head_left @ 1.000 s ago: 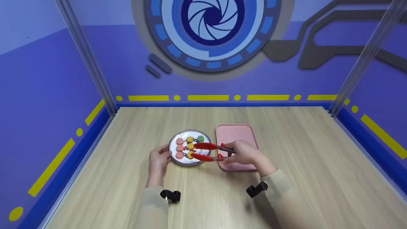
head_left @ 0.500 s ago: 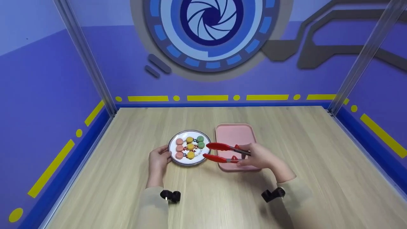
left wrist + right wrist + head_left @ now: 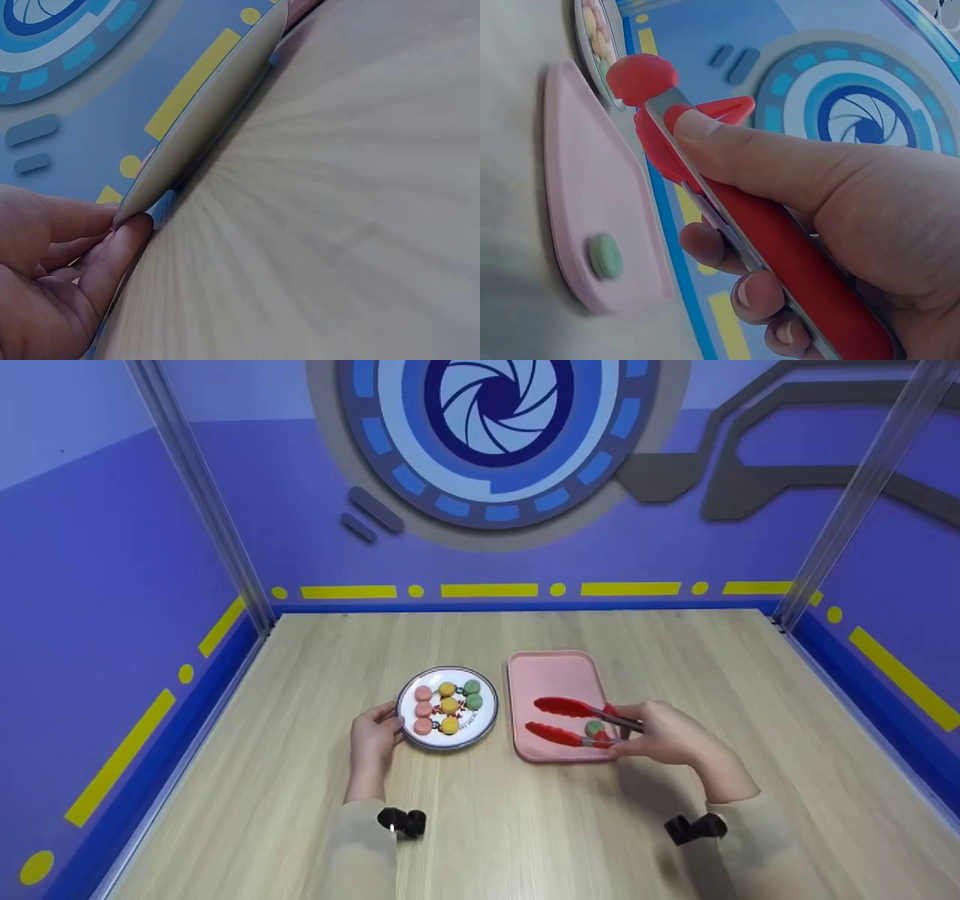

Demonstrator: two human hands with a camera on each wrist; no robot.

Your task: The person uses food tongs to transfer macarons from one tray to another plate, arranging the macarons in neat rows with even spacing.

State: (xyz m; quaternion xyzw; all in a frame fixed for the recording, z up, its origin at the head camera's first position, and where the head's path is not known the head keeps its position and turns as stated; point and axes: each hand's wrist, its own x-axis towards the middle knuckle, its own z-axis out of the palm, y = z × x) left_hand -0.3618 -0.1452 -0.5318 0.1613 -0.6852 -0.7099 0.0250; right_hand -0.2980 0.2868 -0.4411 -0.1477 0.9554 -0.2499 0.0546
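My left hand (image 3: 373, 735) pinches the left edge of a white, dark-rimmed plate (image 3: 484, 707) between thumb and fingers. The left wrist view shows the plate (image 3: 199, 120) edge-on at my fingertips. On it lie columns of macarons: pink (image 3: 423, 710), yellow (image 3: 449, 706) and two green (image 3: 472, 688). My right hand (image 3: 666, 733) grips red-tipped tongs (image 3: 564, 707), spread apart with nothing between their tips, over a pink tray (image 3: 555, 675). One green macaron (image 3: 594, 728) lies in the tray's near right part, seen between the tong arms; the right wrist view also shows this macaron (image 3: 606, 256).
Plate and tray stand side by side, a narrow strip of wooden tabletop (image 3: 504, 810) between them. A blue-purple printed wall (image 3: 495, 562) closes off the back, and similar panels flank both sides.
My right hand has drawn the spread tongs rightward from above the plate to above the tray. The two green macarons on the plate and the one in the tray now show. My left hand stays put.
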